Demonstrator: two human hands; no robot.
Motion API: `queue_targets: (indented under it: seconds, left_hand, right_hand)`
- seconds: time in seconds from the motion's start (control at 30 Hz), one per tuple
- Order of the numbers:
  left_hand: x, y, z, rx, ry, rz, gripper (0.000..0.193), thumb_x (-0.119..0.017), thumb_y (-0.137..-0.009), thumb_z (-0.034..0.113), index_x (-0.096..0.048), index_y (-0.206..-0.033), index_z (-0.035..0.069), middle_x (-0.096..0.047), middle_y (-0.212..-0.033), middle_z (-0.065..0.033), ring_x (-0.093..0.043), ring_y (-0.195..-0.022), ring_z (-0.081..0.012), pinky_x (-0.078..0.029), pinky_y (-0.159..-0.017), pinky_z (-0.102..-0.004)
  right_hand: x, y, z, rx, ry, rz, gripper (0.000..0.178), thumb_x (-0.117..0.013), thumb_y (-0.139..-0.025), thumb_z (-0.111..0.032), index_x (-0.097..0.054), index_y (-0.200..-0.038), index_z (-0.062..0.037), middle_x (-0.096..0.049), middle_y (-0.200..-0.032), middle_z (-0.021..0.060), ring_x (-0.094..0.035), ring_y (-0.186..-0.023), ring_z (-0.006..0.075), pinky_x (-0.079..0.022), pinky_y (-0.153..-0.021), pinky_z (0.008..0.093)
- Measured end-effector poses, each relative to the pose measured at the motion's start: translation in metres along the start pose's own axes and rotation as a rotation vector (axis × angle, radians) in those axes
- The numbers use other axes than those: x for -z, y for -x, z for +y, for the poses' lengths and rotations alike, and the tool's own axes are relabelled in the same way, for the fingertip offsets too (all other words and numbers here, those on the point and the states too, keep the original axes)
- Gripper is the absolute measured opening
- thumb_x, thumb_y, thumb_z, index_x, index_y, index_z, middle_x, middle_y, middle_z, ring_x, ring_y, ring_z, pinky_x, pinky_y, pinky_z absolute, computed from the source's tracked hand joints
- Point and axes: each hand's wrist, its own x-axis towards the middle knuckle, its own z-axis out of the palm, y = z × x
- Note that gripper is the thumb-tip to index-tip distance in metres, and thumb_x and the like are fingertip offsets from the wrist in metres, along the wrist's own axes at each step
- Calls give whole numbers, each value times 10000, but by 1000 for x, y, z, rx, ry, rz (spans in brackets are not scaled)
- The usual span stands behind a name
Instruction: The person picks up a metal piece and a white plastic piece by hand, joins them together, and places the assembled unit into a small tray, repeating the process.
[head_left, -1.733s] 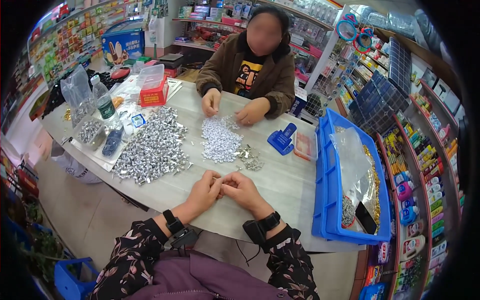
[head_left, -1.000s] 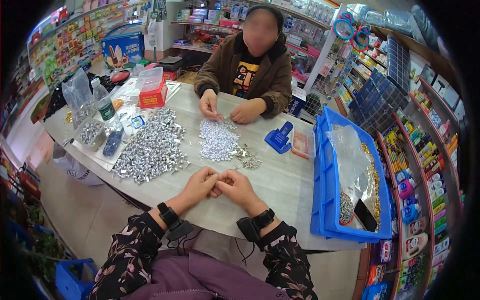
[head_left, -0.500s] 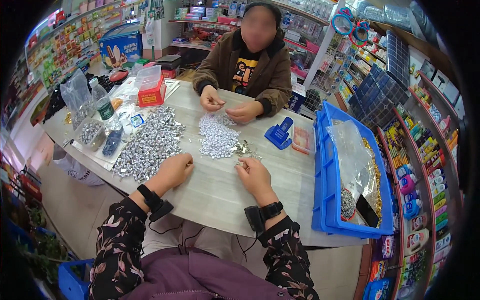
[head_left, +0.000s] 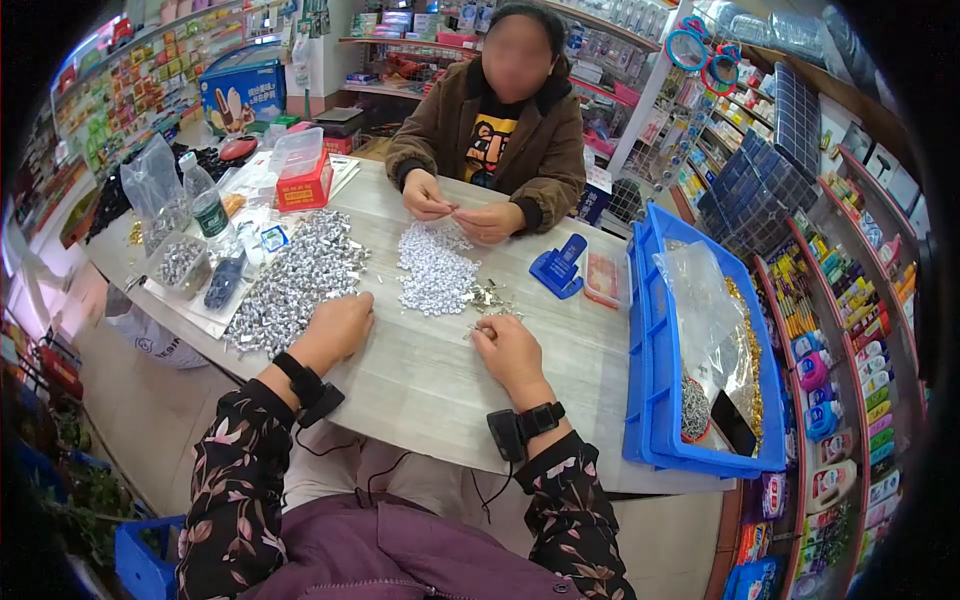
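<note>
My left hand [head_left: 340,328] rests with fingers curled at the right edge of a heap of small silver metal pieces [head_left: 295,285]. Its fingertips are mostly hidden, so what they hold cannot be made out. My right hand [head_left: 510,348] is closed in a pinch on a small metal piece [head_left: 470,331], too small to name exactly. Just beyond it lie scattered small gold-toned pieces [head_left: 492,296]. A pile of small white round beads [head_left: 436,272] spreads between my hands and the co-worker.
Across the table [head_left: 420,385], a co-worker's hands [head_left: 460,212] meet above the beads. At right are a blue stapler-like tool [head_left: 558,268], a clear plastic box [head_left: 606,277] and a blue crate [head_left: 650,400]. At left stand a water bottle [head_left: 208,208], a tub [head_left: 180,265] and a red box [head_left: 304,188].
My left hand has shifted slightly left and toward the silver heap. My right hand stays nearly in place, its pinched piece now showing more. The co-worker's hands have come together.
</note>
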Motion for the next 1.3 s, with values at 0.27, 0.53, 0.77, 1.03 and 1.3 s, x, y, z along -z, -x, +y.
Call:
queue_targets:
  seconds: [0.27, 0.53, 0.77, 1.03, 1.3]
  left_hand:
    - [-3, -17, 43, -99, 198, 31, 224, -540, -827, 251, -534, -882, 34, -595, -867, -181, -594, -804, -353, -465, -687, -448]
    - [-28, -37, 56, -132, 136, -1, 174, -548, -803, 181, -521, -873, 24, -568, -872, -187, -571, -811, -370, -455, -708, -448]
    - [-25, -41, 53, -205, 197, 53, 122, -512, -777, 88, -533, -863, 3, -583, -854, -207, -591, -793, -386, -476, -698, -443]
    - [-27, -40, 51, -220, 201, 3, 152, -541, -763, 138, -557, -830, 2, -592, -835, -219, -588, -791, -387, -467, -707, -461]
    - [-40, -50, 43, -222, 164, 16, 155, -563, -748, 151, -568, -801, 6, -605, -773, -203, -595, -779, -381, -467, -698, -460]
  right_hand:
    - [2, 0, -1, 15, 44, -15, 147, -623, -777, -255, -627, -815, -112, -606, -779, 62, -600, -748, 267, -473, -615, 379]
    - [-3, -1, 1, -34, -174, -1, 133, -623, -798, -213, -623, -831, -84, -651, -779, 92, -637, -697, 248, -499, -620, 328]
    - [-11, -7, 7, 20, -444, 2, 143, -638, -790, -155, -622, -871, -39, -665, -782, 89, -655, -700, 173, -513, -649, 274]
    - [-1, 2, -11, -44, -377, -72, 141, -639, -790, -152, -621, -863, -32, -664, -774, 80, -651, -690, 156, -514, -636, 266]
    - [-11, 3, -6, 4, -504, -18, 133, -631, -792, -141, -617, -882, -44, -668, -778, 73, -653, -688, 155, -513, -637, 269]
